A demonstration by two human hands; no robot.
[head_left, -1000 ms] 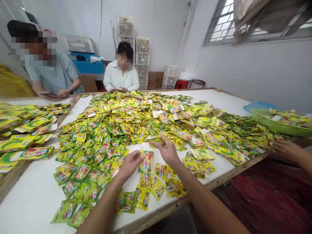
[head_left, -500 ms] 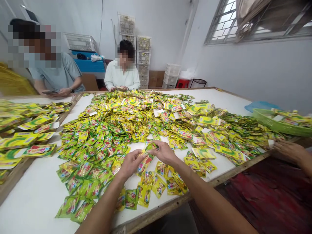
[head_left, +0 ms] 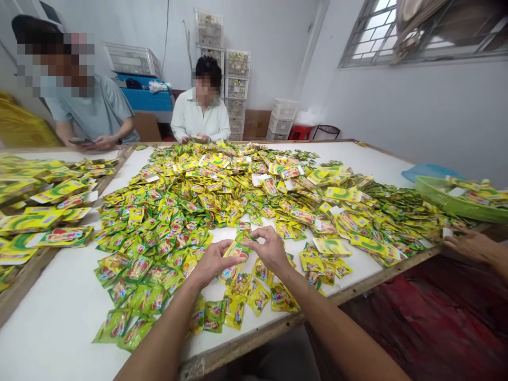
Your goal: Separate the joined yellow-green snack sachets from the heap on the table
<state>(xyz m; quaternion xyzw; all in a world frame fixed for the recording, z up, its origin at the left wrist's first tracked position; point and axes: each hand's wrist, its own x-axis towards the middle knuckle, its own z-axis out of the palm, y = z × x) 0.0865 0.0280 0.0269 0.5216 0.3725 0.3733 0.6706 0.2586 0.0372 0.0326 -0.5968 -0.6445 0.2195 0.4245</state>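
My left hand (head_left: 216, 262) is closed on a small yellow and green printed box (head_left: 234, 260), its thumb across the printed face. At the box's upper end, my right hand (head_left: 270, 247) pinches a green packet (head_left: 244, 236) between thumb and fingers. The two hands almost touch over the white tabletop (head_left: 59, 312). Loose yellow packets (head_left: 257, 297) lie just below the hands, and green packets (head_left: 145, 301) spread to the left. Behind the hands rises a large heap of packets (head_left: 190, 211) with printed boxes (head_left: 343, 194) on it.
A green basket (head_left: 440, 198) of boxes stands at the right, near another person's hand (head_left: 472, 244). Two people sit across the table, one in a pale shirt (head_left: 200, 117), one in a blue shirt (head_left: 99, 108). The wooden edge (head_left: 246, 344) runs in front.
The box in my left hand shows more of its printed face, and the green packet is at its upper end. The view has shifted slightly.
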